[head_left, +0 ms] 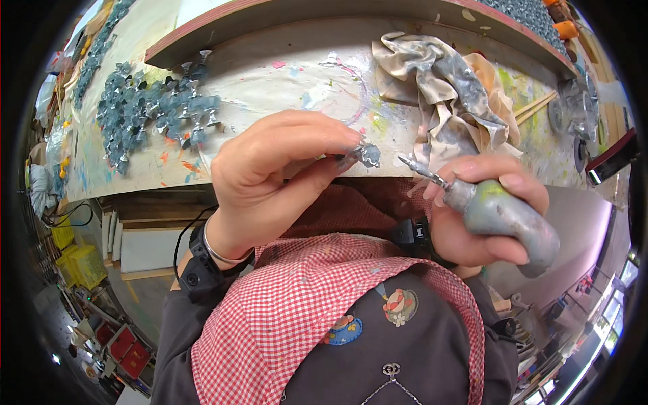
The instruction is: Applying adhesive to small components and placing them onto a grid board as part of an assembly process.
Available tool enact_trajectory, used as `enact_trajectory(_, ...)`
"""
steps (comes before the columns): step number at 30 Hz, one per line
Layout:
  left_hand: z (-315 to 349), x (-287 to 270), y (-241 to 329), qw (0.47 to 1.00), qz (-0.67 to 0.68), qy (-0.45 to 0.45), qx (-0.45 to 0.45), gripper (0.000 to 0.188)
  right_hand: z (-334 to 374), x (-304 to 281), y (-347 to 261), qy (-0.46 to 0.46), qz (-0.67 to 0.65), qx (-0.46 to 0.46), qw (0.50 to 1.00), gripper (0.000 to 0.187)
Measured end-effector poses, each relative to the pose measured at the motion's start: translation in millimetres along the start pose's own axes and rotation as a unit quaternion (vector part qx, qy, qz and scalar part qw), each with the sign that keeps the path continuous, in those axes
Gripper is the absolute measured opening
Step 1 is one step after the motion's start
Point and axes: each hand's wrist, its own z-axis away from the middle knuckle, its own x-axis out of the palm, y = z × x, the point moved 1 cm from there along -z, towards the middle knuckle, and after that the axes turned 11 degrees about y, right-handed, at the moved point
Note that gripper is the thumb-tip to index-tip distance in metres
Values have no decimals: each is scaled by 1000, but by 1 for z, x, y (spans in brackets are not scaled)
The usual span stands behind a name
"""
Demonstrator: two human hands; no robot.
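Between thumb and fingertips, my left hand (270, 169) pinches a small blue-grey and silver piece (368, 155) over the table's near edge. Its exact kind is too small to tell. My right hand (459, 233) is closed around a grey, paint-smeared squeeze bottle (506, 219). The bottle's thin metal nozzle (422, 170) points left toward the small piece, with a gap between them. Many similar blue-grey pieces (138, 108) lie heaped on the table at the left.
A paint-stained cloth (439, 81) lies crumpled on the paint-spotted table (270, 91). Wooden sticks (536, 108) rest right of it, beside a plastic bag (580, 108). A long wooden bar (324, 17) crosses the far side. Another heap of pieces (526, 17) sits beyond it.
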Motion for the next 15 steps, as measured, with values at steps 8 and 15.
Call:
enact_trajectory(8,-10,3,-4,993,-97,-36,51,27,-2,2,11,-28,-28,103,994,61)
enact_trajectory(15,-10,4,-4,990,-113,-50,63,26,-2,2,17,-63,-64,91,992,62)
